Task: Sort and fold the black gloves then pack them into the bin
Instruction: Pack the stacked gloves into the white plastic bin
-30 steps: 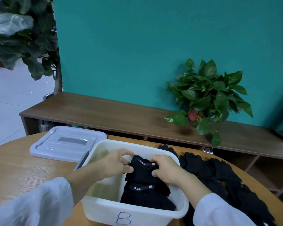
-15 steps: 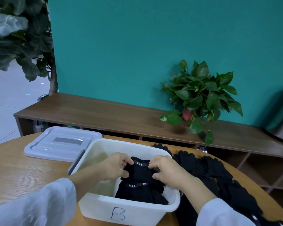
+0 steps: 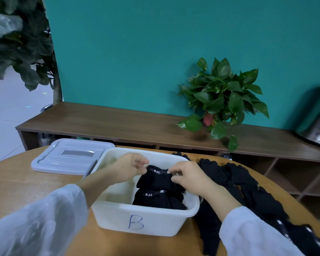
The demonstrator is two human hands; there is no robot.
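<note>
A white bin [image 3: 118, 218] marked "B" stands on the round wooden table. Two folded black gloves lie inside it at the right, one [image 3: 156, 199] nearer me and one [image 3: 157, 181] behind and on top of it. Both show a grey "5.11" cuff label. My left hand [image 3: 131, 166] reaches into the bin and pinches the left end of the top glove's cuff. My right hand [image 3: 189, 177] pinches the right end of the same cuff. A pile of loose black gloves [image 3: 238, 183] lies on the table right of the bin.
The bin's grey lid [image 3: 70, 157] lies flat on the table at the back left. Behind the table runs a low wooden shelf [image 3: 118, 122] with a potted plant [image 3: 222, 97] and a metal container [image 3: 318, 126]. The bin's left half holds nothing.
Both hands have shifted from gripping the top glove's body to pinching the ends of its cuff. The glove has settled lower onto the one beneath.
</note>
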